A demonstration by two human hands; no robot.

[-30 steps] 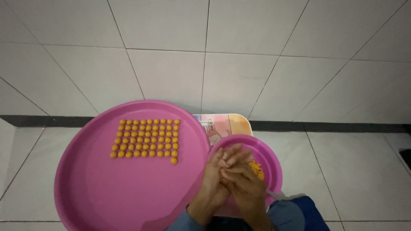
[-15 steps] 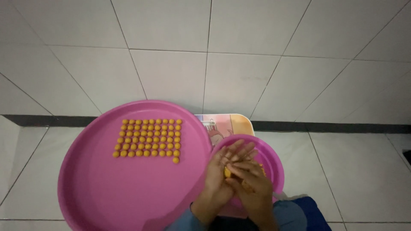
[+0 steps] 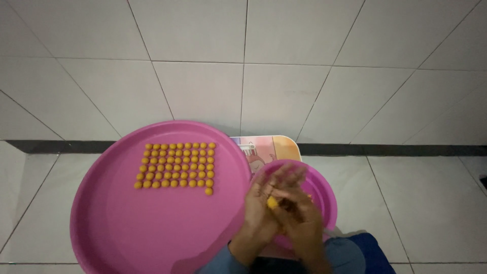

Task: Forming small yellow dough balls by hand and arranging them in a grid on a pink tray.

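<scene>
You are pressing your left hand (image 3: 264, 205) and right hand (image 3: 299, 215) together, palm against palm, over the small pink bowl (image 3: 324, 190). Between them you are holding a small lump of yellow-orange dough (image 3: 273, 203), showing at the gap near your left palm; the fingers of both hands are lying loosely extended around it rather than clenched. Your hands are blurred and are covering most of the bowl's inside, so its contents cannot be told. Just to your left the large pink tray (image 3: 152, 223) is overlapping the bowl's edge, and it is carrying neat rows of small orange dough balls (image 3: 175, 165) in its far half. A small colourful table (image 3: 269, 149) is peeking out behind tray and bowl, standing on the white tiled floor (image 3: 243, 61).
</scene>
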